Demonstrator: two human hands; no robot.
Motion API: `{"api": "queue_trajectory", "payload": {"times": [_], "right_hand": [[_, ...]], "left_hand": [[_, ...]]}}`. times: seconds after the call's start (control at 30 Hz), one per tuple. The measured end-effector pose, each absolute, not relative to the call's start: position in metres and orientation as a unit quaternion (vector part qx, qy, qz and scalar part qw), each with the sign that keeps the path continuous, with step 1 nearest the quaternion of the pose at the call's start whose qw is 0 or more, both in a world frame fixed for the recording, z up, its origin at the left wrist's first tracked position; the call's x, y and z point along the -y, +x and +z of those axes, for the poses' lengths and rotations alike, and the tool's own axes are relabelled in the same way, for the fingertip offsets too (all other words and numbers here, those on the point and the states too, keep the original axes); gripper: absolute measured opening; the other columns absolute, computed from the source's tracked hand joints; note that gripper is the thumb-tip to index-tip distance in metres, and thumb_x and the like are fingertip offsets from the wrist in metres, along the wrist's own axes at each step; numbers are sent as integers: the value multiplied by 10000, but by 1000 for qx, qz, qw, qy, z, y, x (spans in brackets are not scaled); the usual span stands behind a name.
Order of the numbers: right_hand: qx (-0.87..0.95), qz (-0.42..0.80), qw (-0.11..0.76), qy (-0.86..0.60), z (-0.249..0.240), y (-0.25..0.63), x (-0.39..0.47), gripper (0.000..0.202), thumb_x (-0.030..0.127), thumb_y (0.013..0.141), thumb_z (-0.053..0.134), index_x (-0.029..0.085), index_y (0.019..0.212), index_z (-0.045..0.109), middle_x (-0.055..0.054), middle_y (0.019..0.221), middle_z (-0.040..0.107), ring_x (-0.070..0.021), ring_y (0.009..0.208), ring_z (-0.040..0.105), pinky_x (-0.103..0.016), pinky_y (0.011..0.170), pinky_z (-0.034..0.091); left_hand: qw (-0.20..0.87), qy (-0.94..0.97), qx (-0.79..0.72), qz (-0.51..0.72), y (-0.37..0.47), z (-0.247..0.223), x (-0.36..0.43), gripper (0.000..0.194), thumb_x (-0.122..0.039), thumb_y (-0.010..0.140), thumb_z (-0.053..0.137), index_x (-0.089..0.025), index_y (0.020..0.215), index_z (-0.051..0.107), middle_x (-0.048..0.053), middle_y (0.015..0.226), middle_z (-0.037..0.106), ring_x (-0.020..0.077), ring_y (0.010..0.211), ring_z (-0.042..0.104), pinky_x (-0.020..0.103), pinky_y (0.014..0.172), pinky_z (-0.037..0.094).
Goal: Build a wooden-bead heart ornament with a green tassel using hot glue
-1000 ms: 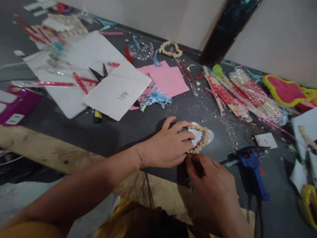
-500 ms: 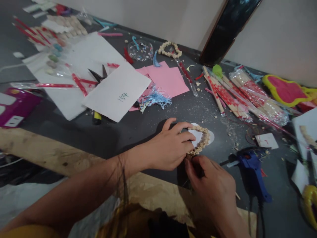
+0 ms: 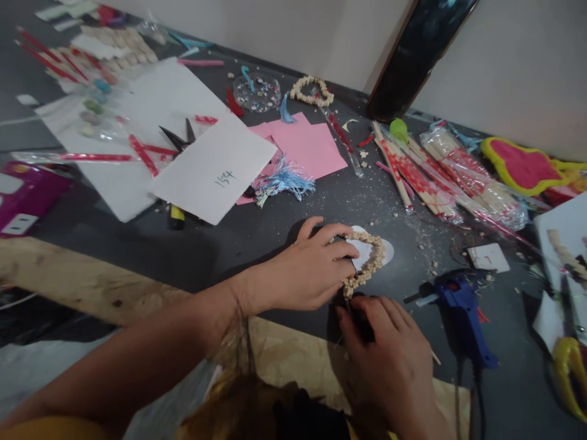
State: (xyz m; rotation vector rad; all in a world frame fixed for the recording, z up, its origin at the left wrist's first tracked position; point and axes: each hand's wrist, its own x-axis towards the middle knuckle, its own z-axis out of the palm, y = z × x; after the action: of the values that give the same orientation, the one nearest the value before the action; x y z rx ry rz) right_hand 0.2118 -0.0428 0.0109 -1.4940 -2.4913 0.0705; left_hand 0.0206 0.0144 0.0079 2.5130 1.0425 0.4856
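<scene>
A loop of small beige pieces (image 3: pixel 376 253) lies on a white rounded card (image 3: pixel 387 250) on the dark table. My left hand (image 3: pixel 316 263) rests over the loop's left side, its fingertips curled on the loop and the card. Just below the loop, my right hand (image 3: pixel 389 348) is closed, thumb and forefinger pinched near the loop's lower end; what they hold is too small and shaded to make out. A blue glue gun (image 3: pixel 465 315) lies to the right of my right hand.
Behind my hands are a blue tassel bundle (image 3: pixel 287 182), pink paper (image 3: pixel 312 150), a white card with writing (image 3: pixel 215 171) and scissors (image 3: pixel 178 139). Wrapped sticks (image 3: pixel 426 177) lie at the right back. Yellow-handled scissors (image 3: pixel 568 373) sit at the right edge.
My right hand has moved slightly down, away from the loop, so more of the loop's lower end shows. My left hand stays on the loop.
</scene>
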Motion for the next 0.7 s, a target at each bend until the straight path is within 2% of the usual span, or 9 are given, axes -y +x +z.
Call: {"api": "queue_trajectory", "payload": {"times": [0.13, 0.47, 0.7], "right_hand": [[851, 26, 131, -509, 9, 209, 42, 187, 286, 901, 505, 195, 766, 597, -13, 659, 627, -161, 643, 568, -289, 615, 369], [854, 34, 148, -498, 6, 207, 40, 177, 277, 882, 537, 196, 739, 605, -6, 642, 633, -156, 626, 562, -289, 619, 356], [848, 31, 151, -507, 6, 205, 40, 185, 266, 879, 533, 196, 720, 598, -7, 635, 626, -152, 626, 561, -281, 619, 360]], "left_hand": [[189, 893, -372, 169, 21, 7, -15, 159, -219, 880, 482, -215, 946, 627, 27, 1221, 596, 288, 1308, 320, 553, 1062, 151], [192, 895, -368, 166, 20, 9, -15, 158, -220, 857, 508, -211, 952, 634, 37, 1225, 598, 295, 1305, 325, 550, 1059, 166], [194, 898, -361, 161, 19, 11, -15, 214, -147, 806, 508, -206, 978, 620, 34, 1242, 588, 299, 1313, 311, 560, 1065, 151]]}}
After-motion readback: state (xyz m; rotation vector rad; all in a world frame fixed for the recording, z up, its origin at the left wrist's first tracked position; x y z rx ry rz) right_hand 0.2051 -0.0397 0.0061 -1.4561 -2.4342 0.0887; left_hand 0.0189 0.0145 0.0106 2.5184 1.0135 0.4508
